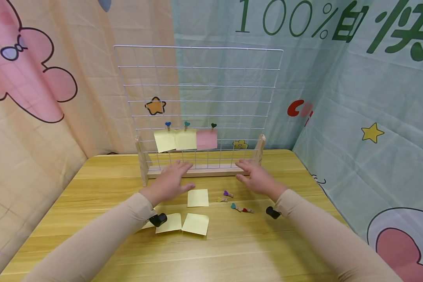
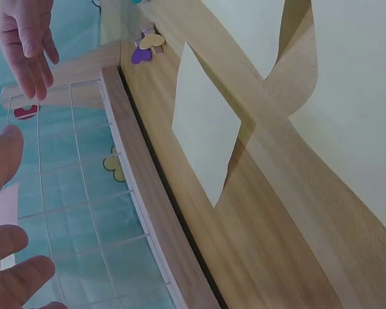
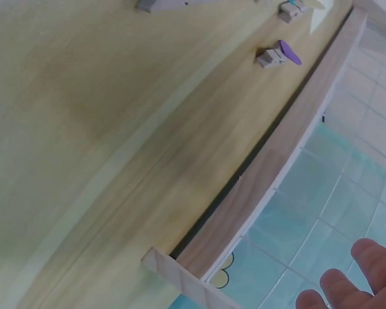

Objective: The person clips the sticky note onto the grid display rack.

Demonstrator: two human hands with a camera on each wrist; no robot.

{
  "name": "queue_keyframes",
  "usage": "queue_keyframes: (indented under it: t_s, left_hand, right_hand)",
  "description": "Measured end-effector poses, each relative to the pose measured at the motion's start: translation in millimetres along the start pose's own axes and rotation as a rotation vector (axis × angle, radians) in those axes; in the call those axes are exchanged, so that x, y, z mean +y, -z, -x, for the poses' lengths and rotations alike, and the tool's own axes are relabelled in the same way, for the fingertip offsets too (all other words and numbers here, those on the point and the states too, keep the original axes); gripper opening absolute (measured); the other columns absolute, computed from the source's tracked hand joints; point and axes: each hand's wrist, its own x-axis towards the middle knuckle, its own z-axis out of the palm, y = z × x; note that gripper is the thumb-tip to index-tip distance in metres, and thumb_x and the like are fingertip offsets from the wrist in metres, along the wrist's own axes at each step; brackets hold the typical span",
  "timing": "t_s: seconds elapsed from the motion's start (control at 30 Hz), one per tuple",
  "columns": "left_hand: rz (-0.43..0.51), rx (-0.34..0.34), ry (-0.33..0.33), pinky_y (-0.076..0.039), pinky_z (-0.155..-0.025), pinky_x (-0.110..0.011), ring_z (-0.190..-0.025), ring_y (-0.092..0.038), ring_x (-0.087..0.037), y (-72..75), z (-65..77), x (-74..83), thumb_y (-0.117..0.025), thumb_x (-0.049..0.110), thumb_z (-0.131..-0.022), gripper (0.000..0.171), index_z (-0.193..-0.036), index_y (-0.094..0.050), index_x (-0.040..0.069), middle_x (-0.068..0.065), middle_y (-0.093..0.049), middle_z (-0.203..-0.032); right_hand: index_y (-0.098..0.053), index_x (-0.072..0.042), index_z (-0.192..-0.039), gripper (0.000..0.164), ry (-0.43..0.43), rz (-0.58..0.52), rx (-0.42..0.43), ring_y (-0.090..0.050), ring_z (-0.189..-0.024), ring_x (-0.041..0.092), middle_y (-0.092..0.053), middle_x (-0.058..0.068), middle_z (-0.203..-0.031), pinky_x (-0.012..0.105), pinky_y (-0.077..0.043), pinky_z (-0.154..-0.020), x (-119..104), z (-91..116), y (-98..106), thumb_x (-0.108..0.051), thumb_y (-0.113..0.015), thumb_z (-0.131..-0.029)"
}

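A white wire grid (image 1: pixel 204 100) stands upright in a wooden base (image 1: pixel 211 172). Clipped side by side low on it hang two yellow sticky notes (image 1: pixel 185 140) and a pink sticky note (image 1: pixel 206 140), under small heart clothespins (image 1: pixel 187 124). My left hand (image 1: pixel 170 180) hovers with spread fingers before the base's left part, holding nothing. On the other side my right hand (image 1: pixel 257 178), likewise holding nothing, is over the table before the base's right end. Between them lie a loose yellow note (image 1: pixel 197 198) and several heart clothespins (image 1: pixel 235 207), including a purple one (image 3: pixel 289 53).
More yellow notes (image 1: pixel 195 224) lie nearer on the wooden table (image 1: pixel 239 250), one partly hidden by the left wrist. Printed curtains (image 1: pixel 338 117) hang behind and beside the table. A black band device (image 1: pixel 158 219) sits at the left wrist.
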Motion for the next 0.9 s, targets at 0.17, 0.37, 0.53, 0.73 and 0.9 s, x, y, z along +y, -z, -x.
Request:
queue_keyframes:
  t_s: [0.17,0.37,0.53,0.73,0.9]
  left_hand:
    - [-0.015,-0.047,0.021,-0.019,-0.126,-0.070,-0.160,-0.022,-0.047,-5.6,2.3,-2.8,-0.067,0.053,-0.100,0.084,-0.165,-0.034,0.011,-0.016,-0.035,-0.170]
    - [-0.033,-0.081,0.036,-0.015,-0.127,-0.070,-0.159,-0.021,-0.048,-12.5,3.1,-8.2,-0.066,0.053,-0.101,0.085,-0.166,-0.031,0.011,-0.017,-0.031,-0.171]
    - [-0.038,-0.098,0.038,-0.013,-0.128,-0.068,-0.160,-0.020,-0.049,-17.2,4.6,-11.2,-0.066,0.049,-0.102,0.084,-0.166,-0.030,0.009,-0.018,-0.030,-0.172]
    - [-0.040,-0.126,0.057,-0.012,-0.129,-0.067,-0.160,-0.017,-0.049,-21.6,5.8,-12.9,-0.065,0.049,-0.103,0.083,-0.167,-0.028,0.010,-0.018,-0.028,-0.172]
    - [-0.034,-0.145,0.062,-0.012,-0.128,-0.068,-0.160,-0.014,-0.051,-22.8,7.1,-13.0,-0.064,0.050,-0.103,0.084,-0.166,-0.029,0.009,-0.021,-0.026,-0.172]
  right_hand:
    - [-0.046,-0.012,-0.160,0.057,-0.011,-0.026,-0.030,-0.028,-0.157,0.047,-0.036,0.018,-0.169,0.064,-0.025,-0.127,1.5,1.5,-6.0,-0.030,-0.061,-0.108]
    - [-0.045,-0.012,-0.160,0.058,0.002,-0.010,-0.043,-0.025,-0.158,0.049,-0.036,0.020,-0.169,0.066,-0.023,-0.126,3.6,3.8,-12.2,-0.031,-0.061,-0.108]
    - [-0.044,-0.014,-0.161,0.060,-0.016,0.012,-0.057,-0.021,-0.159,0.049,-0.032,0.019,-0.170,0.067,-0.023,-0.126,6.2,4.0,-16.7,-0.034,-0.062,-0.107]
    - [-0.043,-0.015,-0.162,0.061,-0.008,0.046,-0.076,-0.019,-0.159,0.051,-0.029,0.020,-0.171,0.069,-0.023,-0.125,7.4,5.1,-19.6,-0.034,-0.063,-0.107]
    - [-0.043,-0.016,-0.162,0.062,-0.005,0.055,-0.092,-0.015,-0.160,0.051,-0.026,0.020,-0.173,0.071,-0.021,-0.125,7.4,6.3,-22.5,-0.034,-0.063,-0.107]
